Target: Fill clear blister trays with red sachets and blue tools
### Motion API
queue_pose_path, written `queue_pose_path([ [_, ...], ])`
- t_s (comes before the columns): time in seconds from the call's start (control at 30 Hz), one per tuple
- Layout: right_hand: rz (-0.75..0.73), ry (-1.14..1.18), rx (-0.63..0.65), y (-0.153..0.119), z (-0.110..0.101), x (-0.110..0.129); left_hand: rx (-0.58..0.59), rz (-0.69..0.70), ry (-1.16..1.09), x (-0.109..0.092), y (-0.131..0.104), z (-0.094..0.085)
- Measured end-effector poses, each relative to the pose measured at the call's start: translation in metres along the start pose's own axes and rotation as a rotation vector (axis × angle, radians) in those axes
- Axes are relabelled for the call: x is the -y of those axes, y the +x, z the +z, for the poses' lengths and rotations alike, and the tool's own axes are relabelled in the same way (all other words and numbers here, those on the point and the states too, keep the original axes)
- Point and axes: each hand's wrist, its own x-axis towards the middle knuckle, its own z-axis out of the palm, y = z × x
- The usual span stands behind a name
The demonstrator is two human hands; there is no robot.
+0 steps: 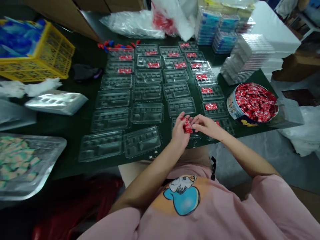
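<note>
Red packets lie in my left hand, whose fingers are curled round them. Close beside it, my right hand has its thumb and fingertips pinched at the packets' edge. Both hands are over a clear plastic tray near the table's front edge, partly hidden by them. Rows of clear compartment trays cover the table. A red packet sits in each tray of the right column that I can make out, and in the back trays of the other columns.
A round tub heaped with red packets stands at the right. Behind it are stacked clear trays. At the left are a yellow basket and a metal tray holding small pale pieces. Plastic bags lie at the back.
</note>
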Motion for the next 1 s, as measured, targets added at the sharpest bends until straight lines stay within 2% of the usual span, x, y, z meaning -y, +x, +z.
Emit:
queue_pose_path([
  [0.1,0.048,0.201,-0.009,0.011,0.026,0.006,0.073,0.005,0.037,0.014,-0.008,-0.002],
  [0.2,0.029,0.170,-0.067,0.014,0.039,0.004,0.091,-0.031,0.016,0.014,-0.014,-0.009],
  [0.3,-0.039,0.050,-0.088,0.011,0.040,0.002,0.095,-0.048,-0.008,0.005,-0.015,-0.015],
  [0.4,-0.080,-0.049,-0.100,0.008,0.033,-0.001,0.104,0.045,0.100,-0.012,-0.008,-0.022],
  [0.47,-0.148,-0.183,-0.120,0.005,0.028,-0.005,0.082,0.166,0.228,-0.027,0.000,-0.028],
  [0.53,-0.276,-0.370,-0.080,0.001,0.028,-0.010,0.066,0.256,0.345,-0.043,0.010,-0.032],
  [0.63,-0.432,-0.676,0.091,-0.004,0.037,-0.021,0.104,0.259,0.497,-0.063,0.027,-0.034],
  [0.7,-0.455,-0.836,0.152,-0.005,0.045,-0.029,0.149,0.262,0.627,-0.070,0.040,-0.030],
  [0.8,-0.437,-0.929,0.154,-0.004,0.053,-0.038,0.204,0.415,0.909,-0.073,0.062,-0.016],
  [0.9,-0.427,-0.921,0.150,-0.003,0.055,-0.045,0.252,0.595,1.296,-0.067,0.082,0.001],
  [1.0,-0.431,-0.900,0.124,-0.002,0.055,-0.048,0.242,0.654,1.621,-0.057,0.096,0.011],
])
